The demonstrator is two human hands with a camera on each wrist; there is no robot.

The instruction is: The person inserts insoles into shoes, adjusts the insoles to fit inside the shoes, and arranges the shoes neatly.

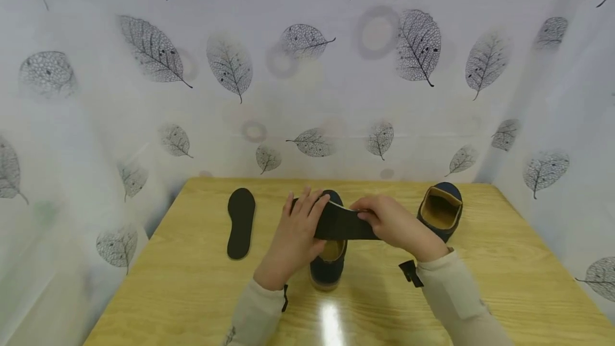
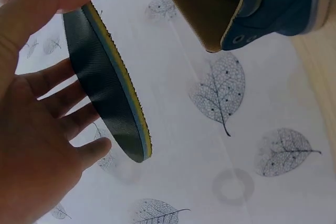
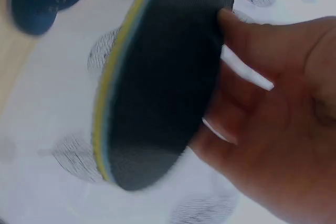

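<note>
The left hand [image 1: 295, 242] grips one end of a black insole [image 1: 343, 223], its thumb on one side and its fingers on the other. The right hand [image 1: 391, 223] pinches the other end between thumb and fingers. The insole is up in the air, near the middle of the frame, and bends a little. In the wrist views its edge has a yellow stripe and a blue stripe.

Right under it is a dark blue shoe [image 1: 328, 271]. The insole and the left hand cover much of this shoe in the head view. Its hole shows a bit of tan inside, but the deep part is hidden.

Another dark blue shoe [image 1: 448, 189] sits at the right, just past the right wrist. Its hole is wide and tan inside. I cannot tell what lies deep down in it. The wrist views show little lace rings on a blue shoe.

A second black insole [image 1: 241, 223] lies flat left of the middle, apart from the hands. All this is on a yellow wood table [image 1: 182, 292]. Light sleeves [image 1: 466, 292] come up from the bottom. Behind the table hangs a white cloth [image 1: 307, 100] with gray leaves and pale rings.
</note>
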